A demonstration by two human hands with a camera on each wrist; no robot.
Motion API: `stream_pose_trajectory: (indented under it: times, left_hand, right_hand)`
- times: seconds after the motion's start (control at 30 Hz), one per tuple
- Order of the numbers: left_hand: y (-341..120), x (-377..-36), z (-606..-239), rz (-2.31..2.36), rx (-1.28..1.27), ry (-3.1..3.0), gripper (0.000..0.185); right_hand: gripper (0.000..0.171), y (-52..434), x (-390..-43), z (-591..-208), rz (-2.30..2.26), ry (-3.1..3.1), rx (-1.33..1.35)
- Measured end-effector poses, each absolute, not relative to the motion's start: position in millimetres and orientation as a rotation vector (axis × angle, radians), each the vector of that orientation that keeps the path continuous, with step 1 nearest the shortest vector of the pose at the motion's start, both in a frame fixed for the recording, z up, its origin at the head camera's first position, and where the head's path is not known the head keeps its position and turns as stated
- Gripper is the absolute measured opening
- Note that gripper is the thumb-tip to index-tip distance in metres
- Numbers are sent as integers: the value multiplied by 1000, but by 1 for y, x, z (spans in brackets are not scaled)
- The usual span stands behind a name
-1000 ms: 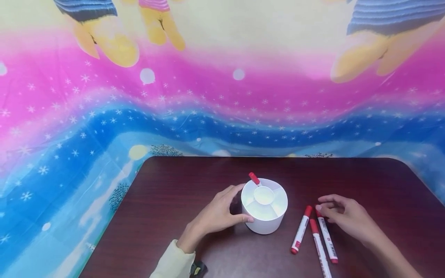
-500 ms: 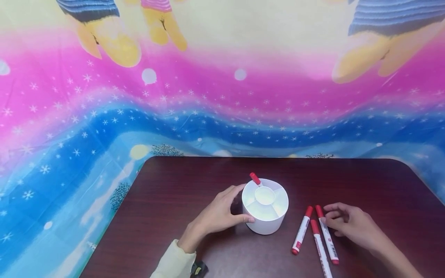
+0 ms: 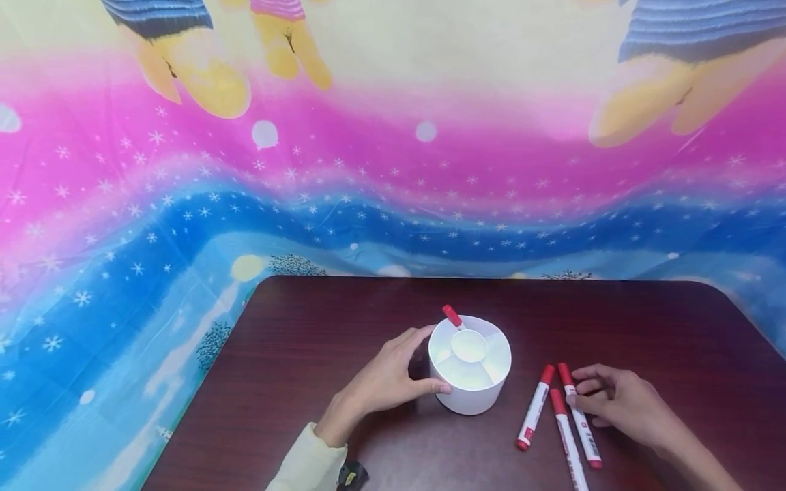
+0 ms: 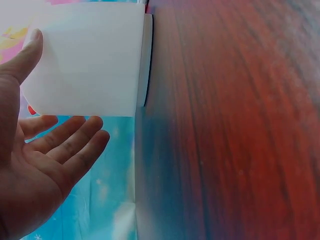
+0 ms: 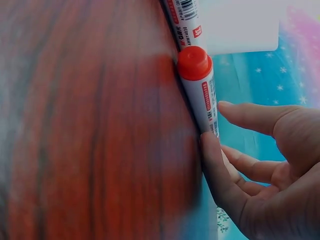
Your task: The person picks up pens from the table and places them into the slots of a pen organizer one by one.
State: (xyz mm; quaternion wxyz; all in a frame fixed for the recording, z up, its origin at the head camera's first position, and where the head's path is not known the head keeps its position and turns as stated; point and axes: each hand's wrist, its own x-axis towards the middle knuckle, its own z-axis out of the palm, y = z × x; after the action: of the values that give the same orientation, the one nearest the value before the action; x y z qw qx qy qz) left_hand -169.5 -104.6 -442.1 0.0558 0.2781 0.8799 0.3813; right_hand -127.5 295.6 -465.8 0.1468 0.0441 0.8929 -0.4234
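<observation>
Right hand [image 3: 620,404] fingers [image 5: 220,170] are pinching the rightmost of 3 red-capped markers [image 3: 580,424] lying right of the white holder [image 3: 469,365]. Left hand [image 3: 383,382], fingers spread, is bracing the holder's left wall. Pick-up appears underway; lifting and inserting beside 1 stowed marker [image 3: 452,316] likely follows.

Left hand [image 4: 35,165]: at left edge of view, palm open, fingers straight and relaxed.
Thumb: tip resting against side wall of white round plastic holder [image 4: 87,60].
Fingers: stretched beside holder wall, contact not clear.
Holder: standing on dark reddish-brown wooden table [image 4: 230,125].
Backdrop: blue printed cloth [image 4: 112,200] past table edge.
</observation>
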Motion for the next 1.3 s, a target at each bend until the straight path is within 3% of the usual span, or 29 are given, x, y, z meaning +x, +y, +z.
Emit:
stream_pose_trajectory:
  times: [0.37,0.7,1.03,1.3]
  left_hand:
    - [-104,-169,-443,1160,842,2668,96]
    - [-105,-169,-443,1139,845,2681,98]
    - [-108,-169,-444,1133,812,2689,105]
    - [-106,-170,-445,1135,861,2684,99]
  right_hand:
    - [52,295,-129,-463,-1288,2521,112]
    - [60,299,-136,-438,-1431,2512,-15]
    - [51,272,-144,-404,-1656,2554,-245]
    - [47,243,-152,-380,-1818,2495,-366]
